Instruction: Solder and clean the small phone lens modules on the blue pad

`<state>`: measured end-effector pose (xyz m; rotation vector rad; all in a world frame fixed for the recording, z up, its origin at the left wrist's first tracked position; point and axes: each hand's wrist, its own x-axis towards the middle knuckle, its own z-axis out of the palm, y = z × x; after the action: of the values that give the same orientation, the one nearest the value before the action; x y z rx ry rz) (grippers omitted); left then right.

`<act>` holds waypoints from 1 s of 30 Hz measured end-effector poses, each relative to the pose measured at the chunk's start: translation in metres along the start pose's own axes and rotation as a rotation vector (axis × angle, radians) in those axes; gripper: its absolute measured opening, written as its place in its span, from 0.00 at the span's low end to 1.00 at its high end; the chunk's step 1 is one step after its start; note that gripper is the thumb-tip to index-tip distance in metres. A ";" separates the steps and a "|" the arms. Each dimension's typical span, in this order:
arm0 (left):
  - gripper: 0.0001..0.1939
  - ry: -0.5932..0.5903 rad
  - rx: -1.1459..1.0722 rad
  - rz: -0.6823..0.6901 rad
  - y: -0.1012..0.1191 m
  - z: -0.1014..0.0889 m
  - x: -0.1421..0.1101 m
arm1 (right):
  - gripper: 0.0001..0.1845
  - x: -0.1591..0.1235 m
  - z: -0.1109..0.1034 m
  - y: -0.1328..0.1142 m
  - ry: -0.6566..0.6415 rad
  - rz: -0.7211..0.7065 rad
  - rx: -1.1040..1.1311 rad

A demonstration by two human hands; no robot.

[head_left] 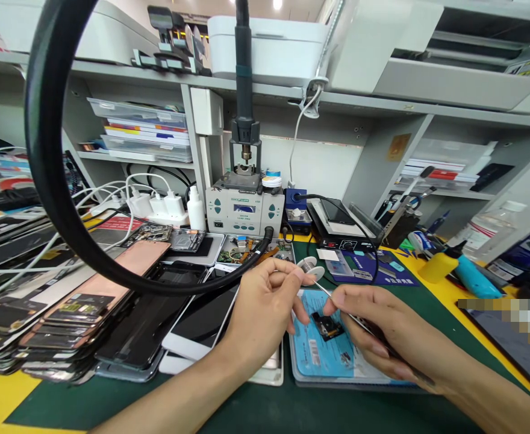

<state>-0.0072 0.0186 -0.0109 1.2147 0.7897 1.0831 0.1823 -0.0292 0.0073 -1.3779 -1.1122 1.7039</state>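
Note:
My left hand [265,301] pinches a small, pale spool [309,268] between thumb and fingertips, its two round flanges showing; whatever is wound on it is too fine to make out. With my right hand [382,325] I grip a pair of thin metal tweezers [323,289], whose tip reaches to the spool's edge. Below both hands lies a small black phone part [326,326], partly covered by my right fingers. It rests on a blue printed package [310,361] on the green mat [319,410].
A thick black hose [43,150] loops across the left, from a hot-air station [242,211]. Stacked phones and screens [143,325] crowd the left side. A yellow bottle [439,265], a blue bottle [475,274] and a dark tablet-like panel [500,331] lie at right.

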 end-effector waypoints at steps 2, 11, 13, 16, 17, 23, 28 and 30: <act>0.10 0.007 -0.001 -0.010 0.000 0.000 0.000 | 0.21 0.000 0.001 0.000 0.000 -0.008 -0.015; 0.11 0.004 0.014 0.015 -0.002 0.000 0.000 | 0.25 -0.005 0.007 0.000 0.128 -0.145 -0.365; 0.12 -0.001 0.029 0.016 -0.003 -0.001 0.000 | 0.25 -0.005 0.007 0.001 0.167 -0.227 -0.487; 0.13 0.002 0.028 0.023 -0.002 -0.001 0.000 | 0.23 -0.004 0.006 0.006 0.241 -0.348 -0.659; 0.13 0.002 0.030 0.025 -0.002 -0.001 0.000 | 0.22 -0.004 0.005 0.007 0.274 -0.377 -0.711; 0.12 0.012 0.067 0.032 -0.001 0.000 0.000 | 0.19 -0.006 0.004 0.008 0.369 -0.561 -0.817; 0.09 0.044 0.100 0.019 0.001 0.002 0.000 | 0.16 -0.004 -0.001 0.014 0.403 -0.646 -0.887; 0.09 0.058 0.116 0.023 0.001 0.002 -0.001 | 0.15 -0.002 -0.004 0.019 0.419 -0.700 -0.931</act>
<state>-0.0056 0.0173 -0.0094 1.2968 0.8951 1.1087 0.1869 -0.0382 -0.0089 -1.4699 -1.9249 0.3445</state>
